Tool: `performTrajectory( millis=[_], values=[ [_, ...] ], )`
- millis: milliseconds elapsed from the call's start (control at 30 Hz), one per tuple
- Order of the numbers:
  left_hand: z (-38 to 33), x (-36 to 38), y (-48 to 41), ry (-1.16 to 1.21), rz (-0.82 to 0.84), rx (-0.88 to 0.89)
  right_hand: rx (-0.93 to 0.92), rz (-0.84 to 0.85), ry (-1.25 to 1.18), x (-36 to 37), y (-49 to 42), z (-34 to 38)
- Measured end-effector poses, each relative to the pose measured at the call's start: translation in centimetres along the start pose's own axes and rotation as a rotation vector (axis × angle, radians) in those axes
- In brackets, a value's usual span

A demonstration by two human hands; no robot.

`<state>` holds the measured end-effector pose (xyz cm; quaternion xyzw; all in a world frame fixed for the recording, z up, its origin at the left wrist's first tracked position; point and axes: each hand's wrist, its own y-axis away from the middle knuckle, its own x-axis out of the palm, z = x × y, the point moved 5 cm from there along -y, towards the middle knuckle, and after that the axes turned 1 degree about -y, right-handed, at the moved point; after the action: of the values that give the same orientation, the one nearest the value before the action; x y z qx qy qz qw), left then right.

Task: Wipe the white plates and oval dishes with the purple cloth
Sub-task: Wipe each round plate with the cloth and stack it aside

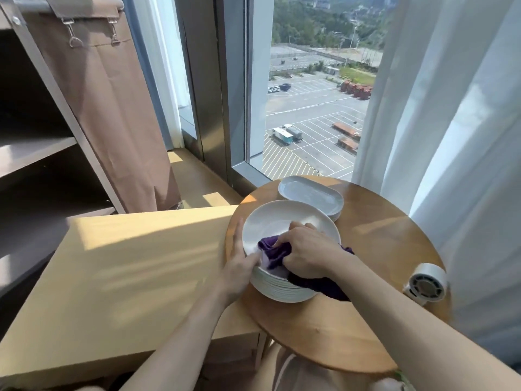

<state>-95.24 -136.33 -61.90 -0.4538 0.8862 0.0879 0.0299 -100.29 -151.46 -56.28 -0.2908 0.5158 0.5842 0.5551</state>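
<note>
Right hand (307,249) sits curled in a fist around a bunched purple cloth (275,251), pressing it down into the near side of the top plate (282,218). The rest of the cloth trails out under the wrist and hangs over the near right edge of the stack of white plates (282,292). At the stack's left edge the left hand (239,266) lies with its fingers straight along the outside of the rim, the thumb resting on the rim just beside the cloth (whether the fingertips reach under the plate cannot be told).

The stack stands on the left part of a round wooden table (380,249). Just behind it, toward the window (310,108), is a lower pile of oval dishes (310,197), nearly touching the stack. A small white fan (427,282) stands at the table's right edge, against the sheer white curtain (451,108). A pale rectangular tabletop (127,263) adjoins the round table on the left.
</note>
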Motion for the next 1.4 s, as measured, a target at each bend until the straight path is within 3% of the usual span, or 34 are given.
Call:
performTrajectory(
  millis=[200, 333, 567, 767, 1000, 1133, 1400],
  values=[
    [0.7, 0.1, -0.3, 0.041, -0.026, -0.019, 0.253, -0.165, 0.181, -1.1, -0.8, -2.6],
    [1.4, 0.1, -0.9, 0.044, -0.002, -0.060, 0.300, -0.335, 0.279, -0.8, -4.0, -2.1],
    [3.0, 0.1, -2.0, 0.005, 0.044, -0.029, 0.168, -0.427, 0.069, -0.2, -8.4, 1.1],
    [2.8, -0.1, -2.2, 0.019, 0.155, 0.033, 0.025, -0.330, -0.169, 0.8, -7.5, 3.1],
    [2.5, -0.8, -1.4, 0.072, 0.232, 0.012, -0.042, -0.220, -0.236, 1.3, -4.3, 3.7],
    [2.1, -0.5, -1.0, 0.124, 0.150, -0.013, -0.094, -0.249, -0.167, 1.5, -4.2, 3.6],
    [0.6, -0.2, -0.2, 0.021, -0.007, 0.005, -0.017, -0.571, 0.228, -0.4, -6.6, 1.2]
  ],
)
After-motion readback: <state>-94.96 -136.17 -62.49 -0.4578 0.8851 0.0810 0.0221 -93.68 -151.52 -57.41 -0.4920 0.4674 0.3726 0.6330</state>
